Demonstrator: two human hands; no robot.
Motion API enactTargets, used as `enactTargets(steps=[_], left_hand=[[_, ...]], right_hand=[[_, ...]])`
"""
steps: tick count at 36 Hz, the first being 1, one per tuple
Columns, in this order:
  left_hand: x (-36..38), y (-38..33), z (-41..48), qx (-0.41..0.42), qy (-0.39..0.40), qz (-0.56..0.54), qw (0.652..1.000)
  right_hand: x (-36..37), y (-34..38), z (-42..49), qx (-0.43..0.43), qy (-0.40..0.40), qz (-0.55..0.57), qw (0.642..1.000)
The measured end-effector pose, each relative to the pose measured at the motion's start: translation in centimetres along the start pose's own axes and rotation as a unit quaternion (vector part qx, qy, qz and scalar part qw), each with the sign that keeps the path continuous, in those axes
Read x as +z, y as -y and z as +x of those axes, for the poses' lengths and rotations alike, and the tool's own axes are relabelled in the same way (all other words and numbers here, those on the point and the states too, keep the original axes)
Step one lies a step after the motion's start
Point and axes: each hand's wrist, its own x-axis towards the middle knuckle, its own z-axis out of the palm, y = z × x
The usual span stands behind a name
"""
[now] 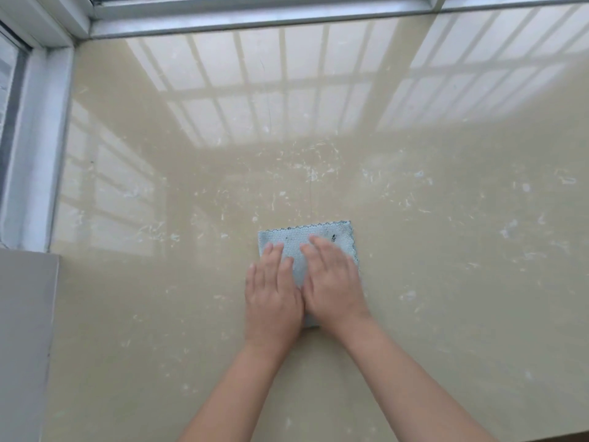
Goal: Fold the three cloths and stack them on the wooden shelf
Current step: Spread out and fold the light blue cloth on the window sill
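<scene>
Two bare forearms (414,378) enter from the lower edge. The left hand (274,295) and right hand (331,282) lie side by side, palms down, fingers straight and released. They grasp nothing and both press on the cloth.

A glossy beige surface (446,250), speckled and reflecting window bars, fills most of the view. A pale window frame (255,23) borders it at top and left, and a grey panel (25,330) stands at lower left.

The light-blue cloth (287,236), folded into a small rectangle, lies flat on the surface directly beneath both hands. Its scalloped far edge shows beyond the fingertips (315,240).

Step judged in hand: flattening a completed fold. The next move probably calls for pinching the cloth's edges and carrying it to the shelf. Neither the shelf nor the other two cloths are in view.
</scene>
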Motion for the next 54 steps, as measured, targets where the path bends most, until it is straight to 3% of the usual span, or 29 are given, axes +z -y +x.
enactTargets(steps=[8,12,20,24,26,30,33,38,44,46,48,51,54], left_hand=[[2.0,1.1,-1.4,-0.044,0.121,0.049,0.991],[1.5,1.6,-1.4,-0.059,0.121,0.081,0.988],[0.7,2.5,-1.1,-0.056,0.143,0.097,0.983],[0.3,2.1,-0.3,-0.04,0.103,0.076,0.991],[-0.1,1.6,0.7,-0.027,0.081,0.071,0.994],[0.7,0.8,2.3,0.005,0.097,0.078,0.992],[1.5,0.9,2.3,-0.018,0.154,0.098,0.983],[1.2,1.3,2.3,-0.038,0.191,0.091,0.977],[0.2,2.8,1.8,-0.119,0.224,0.063,0.965],[-0.3,3.3,1.9,-0.125,0.24,0.063,0.961],[-0.8,3.5,1.9,-0.132,0.203,0.054,0.969],[-0.5,3.2,0.8,-0.058,0.102,0.049,0.992],[0.6,1.4,-0.6,0.041,0.095,0.024,0.994]], right_hand=[[2.5,-0.8,-2.1,0.003,0.114,-0.054,0.992],[2.4,-1.7,-2.1,0.001,0.118,-0.091,0.989],[0.2,-5.8,-1.6,0.084,0.135,-0.091,0.983],[-1.6,-6.2,-0.9,0.118,0.172,-0.036,0.977],[-2.1,-5.3,-0.3,0.158,0.152,0.018,0.975],[-1.0,-2.1,-0.2,0.064,0.085,-0.004,0.994],[0.8,-0.4,-0.5,-0.007,0.129,-0.013,0.992],[0.9,-2.2,-0.2,-0.008,0.165,-0.071,0.984],[-1.0,-5.8,-0.5,0.082,0.193,-0.113,0.971],[-1.9,-6.8,-0.5,0.101,0.236,-0.107,0.961],[-3.0,-6.8,-0.4,0.157,0.265,-0.07,0.949],[-3.2,-5.8,-1.1,0.155,0.16,-0.079,0.972],[-1.6,-3.4,-2.2,0.08,0.11,-0.1,0.986]])
